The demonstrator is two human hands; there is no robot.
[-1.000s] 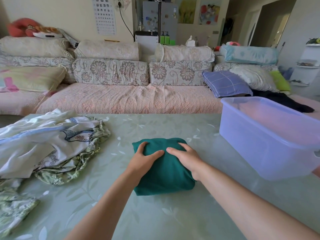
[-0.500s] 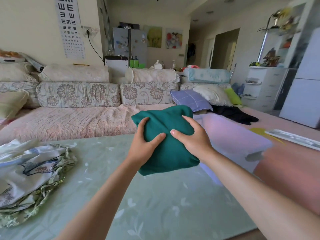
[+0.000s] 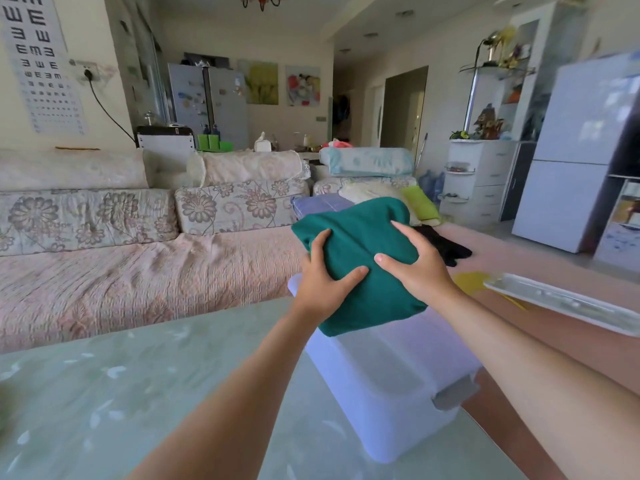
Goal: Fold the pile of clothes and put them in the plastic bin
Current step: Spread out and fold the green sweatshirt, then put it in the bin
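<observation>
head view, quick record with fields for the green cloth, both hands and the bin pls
item: green cloth, folded into a thick bundle
left hand: grips the cloth's left side, thumb on top
right hand: grips the cloth's right side, thumb on top
cloth position: held in the air over the bin, not yet set down
bin: pale see-through plastic, no lid on, stands on the table near its right edge
table: pale green patterned top
background: floral sofa behind the table
task stage: folding of this piece done, placing in the bin not yet done

Light: bright, soft, even | blur: motion smear at right, fridge hazy | edges: wide-angle bowing
</observation>
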